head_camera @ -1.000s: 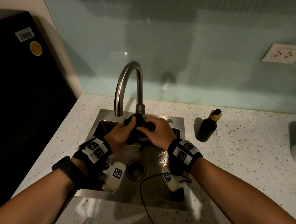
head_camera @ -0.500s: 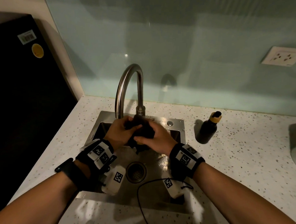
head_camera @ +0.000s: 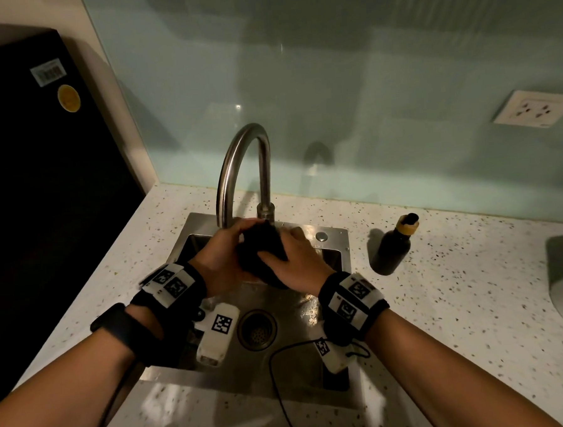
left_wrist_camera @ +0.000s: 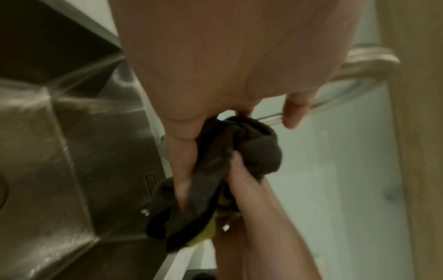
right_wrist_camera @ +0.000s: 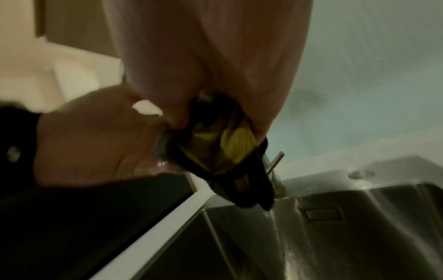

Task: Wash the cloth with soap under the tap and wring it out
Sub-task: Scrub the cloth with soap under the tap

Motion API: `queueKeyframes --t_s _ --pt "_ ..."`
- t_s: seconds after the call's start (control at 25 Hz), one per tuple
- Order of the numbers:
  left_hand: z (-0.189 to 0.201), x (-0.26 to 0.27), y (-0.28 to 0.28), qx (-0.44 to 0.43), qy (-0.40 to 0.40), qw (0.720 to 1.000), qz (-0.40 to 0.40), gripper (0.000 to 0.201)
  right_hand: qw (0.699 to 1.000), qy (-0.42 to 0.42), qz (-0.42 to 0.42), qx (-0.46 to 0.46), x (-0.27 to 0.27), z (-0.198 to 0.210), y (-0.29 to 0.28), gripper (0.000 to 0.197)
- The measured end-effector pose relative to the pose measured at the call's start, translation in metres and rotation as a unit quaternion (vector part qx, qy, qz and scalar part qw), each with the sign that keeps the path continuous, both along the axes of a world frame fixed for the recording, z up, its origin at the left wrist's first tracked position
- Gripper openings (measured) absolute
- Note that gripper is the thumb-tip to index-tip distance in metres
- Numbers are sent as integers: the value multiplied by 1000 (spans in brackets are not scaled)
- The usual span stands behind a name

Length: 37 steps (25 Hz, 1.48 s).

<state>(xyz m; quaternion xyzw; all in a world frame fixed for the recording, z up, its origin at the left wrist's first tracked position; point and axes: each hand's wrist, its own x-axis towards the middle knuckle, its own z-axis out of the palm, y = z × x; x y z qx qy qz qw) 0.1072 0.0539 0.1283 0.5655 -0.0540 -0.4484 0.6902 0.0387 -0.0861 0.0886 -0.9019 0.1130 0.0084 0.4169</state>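
A bunched dark cloth (head_camera: pixel 262 252) with yellow patches (right_wrist_camera: pixel 236 141) is held between both hands over the back of the steel sink (head_camera: pixel 333 259), just below the curved tap (head_camera: pixel 243 169). My left hand (head_camera: pixel 222 257) grips its left side, fingers curled round the folds (left_wrist_camera: pixel 217 170). My right hand (head_camera: pixel 292 261) lies over its right side and grips it too. The cloth hangs in a twisted tail (right_wrist_camera: pixel 244 189) toward the basin. Whether water runs from the spout is hidden.
A dark bottle with a tan collar (head_camera: pixel 394 245) stands on the speckled counter (head_camera: pixel 457 302) right of the sink. The drain (head_camera: pixel 257 329) sits below my wrists. A black appliance (head_camera: pixel 44 193) fills the left. A socket (head_camera: pixel 534 108) is on the glass backsplash.
Both hands have shifted slightly up and back toward the tap base, working the cloth between them; my right hand now covers more of it.
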Motion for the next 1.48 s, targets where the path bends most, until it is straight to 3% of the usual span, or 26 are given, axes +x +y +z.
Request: queueKeyframes --t_s 0.12,0.2,0.24,0.32,0.4,0.48,0.6,0.64,0.76,0.84,0.88,0.96,1.04,1.12,1.2,1.28,1.36,1.48 --pt "-8 5 1 25 -35 999 -10 44 994 21 17 105 -3 -5 -6 88" --pt "-14 5 -4 41 -71 996 34 24 982 17 -8 186 -8 -3 -4 94" --pt "-17 5 -6 40 -78 995 56 14 978 23 -15 207 -9 -2 -1 90" --pt "-19 5 -9 40 -86 992 87 30 968 32 -6 250 -11 -5 3 73" --pt "-18 4 -10 55 -118 987 89 42 953 21 -3 303 -11 -7 7 43" --pt "-14 3 -9 59 -151 984 75 47 959 -10 -31 282 -10 -6 8 16" --pt "-6 -1 -5 40 -159 986 34 11 980 -68 -87 168 -8 -10 1 13" --pt "-6 -1 -2 47 -163 985 14 13 981 -79 -104 145 -7 -9 -1 14" --pt "-9 -8 -2 90 -187 977 -44 55 984 -108 -113 91 -8 -2 0 13" --pt "-15 -10 -5 122 -194 973 -21 70 988 -110 -65 82 -8 5 7 27" --pt "-17 -9 -6 132 -184 974 13 71 991 -99 -30 90 -9 7 8 43" --pt "-21 -5 -5 109 -118 983 93 61 991 -63 14 120 -10 6 4 82" --pt "-24 0 -2 75 -77 985 133 41 989 -29 -19 143 -11 5 -5 99" --pt "-22 0 -1 66 -106 984 127 21 987 7 -43 153 -12 3 -9 88" --pt "-16 -3 -1 64 -160 980 99 42 975 36 -32 215 -12 0 -8 73" --pt "-13 -6 -3 52 -182 979 77 46 961 32 -10 273 -11 0 -4 71" --pt "-13 -9 -5 53 -163 983 61 29 972 -11 34 231 -10 0 -1 81" --pt "-16 -6 -4 59 -98 993 -18 50 987 -66 9 146 -8 -4 0 68"
